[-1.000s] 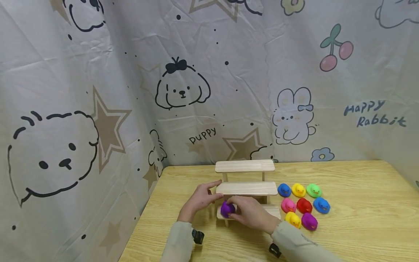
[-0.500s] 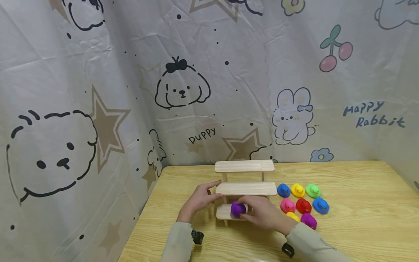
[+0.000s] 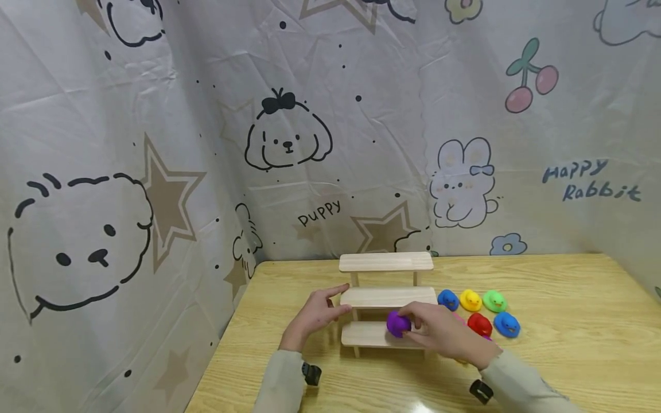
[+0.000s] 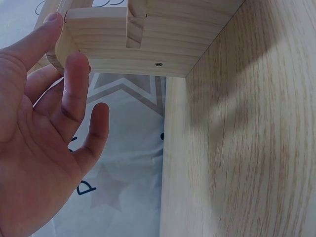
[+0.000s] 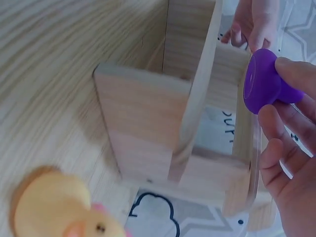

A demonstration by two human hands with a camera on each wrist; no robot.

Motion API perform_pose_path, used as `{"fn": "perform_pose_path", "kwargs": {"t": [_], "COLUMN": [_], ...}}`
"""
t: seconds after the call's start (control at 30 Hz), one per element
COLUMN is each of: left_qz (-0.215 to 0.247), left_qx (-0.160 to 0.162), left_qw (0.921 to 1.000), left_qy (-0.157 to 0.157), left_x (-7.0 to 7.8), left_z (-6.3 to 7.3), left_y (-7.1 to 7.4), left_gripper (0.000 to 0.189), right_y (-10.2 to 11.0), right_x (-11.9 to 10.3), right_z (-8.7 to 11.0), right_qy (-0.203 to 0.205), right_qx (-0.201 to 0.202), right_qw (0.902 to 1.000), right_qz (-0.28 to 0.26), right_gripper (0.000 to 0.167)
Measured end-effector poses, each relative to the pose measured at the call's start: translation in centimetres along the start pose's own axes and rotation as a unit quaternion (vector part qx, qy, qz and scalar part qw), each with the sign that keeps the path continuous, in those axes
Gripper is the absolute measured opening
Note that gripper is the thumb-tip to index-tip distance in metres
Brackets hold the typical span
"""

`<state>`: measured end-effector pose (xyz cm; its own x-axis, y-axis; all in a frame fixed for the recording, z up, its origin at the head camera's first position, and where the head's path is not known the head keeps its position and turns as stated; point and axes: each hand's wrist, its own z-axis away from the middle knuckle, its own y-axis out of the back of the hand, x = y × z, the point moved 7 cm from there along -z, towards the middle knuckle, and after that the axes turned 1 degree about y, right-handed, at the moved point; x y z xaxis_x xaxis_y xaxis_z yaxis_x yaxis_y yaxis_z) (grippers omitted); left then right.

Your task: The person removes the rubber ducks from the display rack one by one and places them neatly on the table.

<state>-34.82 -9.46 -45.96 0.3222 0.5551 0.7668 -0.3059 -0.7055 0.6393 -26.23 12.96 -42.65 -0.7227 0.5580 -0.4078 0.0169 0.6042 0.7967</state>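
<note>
In the head view a three-tier wooden display stand (image 3: 388, 296) stands on the table. My left hand (image 3: 316, 315) holds the left end of its middle tier, thumb at the front corner and index finger at the back. In the left wrist view the other fingers hang loosely curled beside the stand's end (image 4: 143, 61). My right hand (image 3: 444, 331) pinches a purple rubber duck (image 3: 398, 324) between thumb and fingers, over the right part of the lowest tier. The right wrist view shows the duck's flat base (image 5: 257, 81); its face is hidden.
Right of the stand sit several rubber ducks, including a blue one (image 3: 448, 300), a yellow one (image 3: 471, 300), a green one (image 3: 495, 300), a red one (image 3: 479, 325) and another blue one (image 3: 507, 324). My right hand and forearm partly cover others. A printed curtain (image 3: 320, 143) hangs behind.
My right hand has moved to the right along the lowest tier with the purple duck, from its left end to right of its middle. The left hand and the stand have stayed put.
</note>
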Motion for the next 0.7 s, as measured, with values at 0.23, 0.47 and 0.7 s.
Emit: {"fn": "perform_pose_path", "kwargs": {"t": [0.23,0.47,0.7], "left_qz": [-0.003,-0.002,-0.008], "left_qx": [-0.003,-0.001,0.002], "left_qw": [1.0,1.0,1.0], "left_qy": [0.002,0.004,0.003], "left_x": [0.0,0.0,0.1], "left_z": [0.0,0.0,0.0], "left_y": [0.0,0.0,0.0], "left_gripper": [0.054,0.054,0.054], "right_y": [1.8,3.4,5.0], "right_x": [1.2,2.0,2.9], "right_z": [1.9,3.7,5.8], "right_qy": [-0.009,-0.038,-0.028], "right_qx": [0.017,0.01,0.046], "right_qw": [0.9998,0.9992,0.9984], "right_qz": [0.0,0.01,0.02], "right_gripper": [0.033,0.034,0.036]}}
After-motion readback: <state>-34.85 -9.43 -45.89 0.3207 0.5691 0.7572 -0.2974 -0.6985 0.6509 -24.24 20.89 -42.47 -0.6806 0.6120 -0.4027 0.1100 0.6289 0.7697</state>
